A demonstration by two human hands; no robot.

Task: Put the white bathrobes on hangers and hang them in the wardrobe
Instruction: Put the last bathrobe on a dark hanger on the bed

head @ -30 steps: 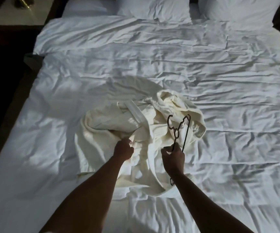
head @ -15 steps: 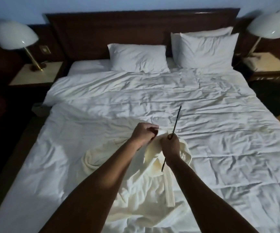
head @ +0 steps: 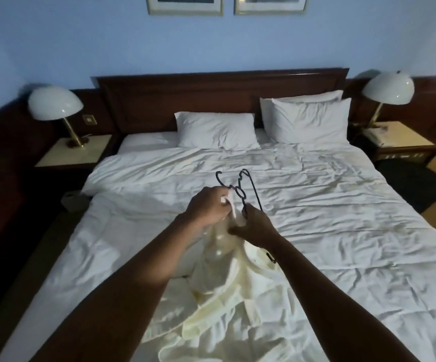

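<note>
Both hands clamp shut: the left hand (head: 207, 206) pinches the bathrobe (head: 227, 291) collar, the right hand (head: 254, 227) grips a black hanger (head: 248, 190) (hook toward eleven o'clock).

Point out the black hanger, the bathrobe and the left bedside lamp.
black hanger (head: 253, 190): head view, on its thin right-hand bar above the hands.
bathrobe (head: 227, 296): head view, on the cream cloth hanging below the hands.
left bedside lamp (head: 54, 104): head view, on its white dome shade.

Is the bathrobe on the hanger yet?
Not yet. The left hand pinches a bit of the bathrobe, the right hand holds the black hanger bare above it, and the rest trails on the bed.
</note>
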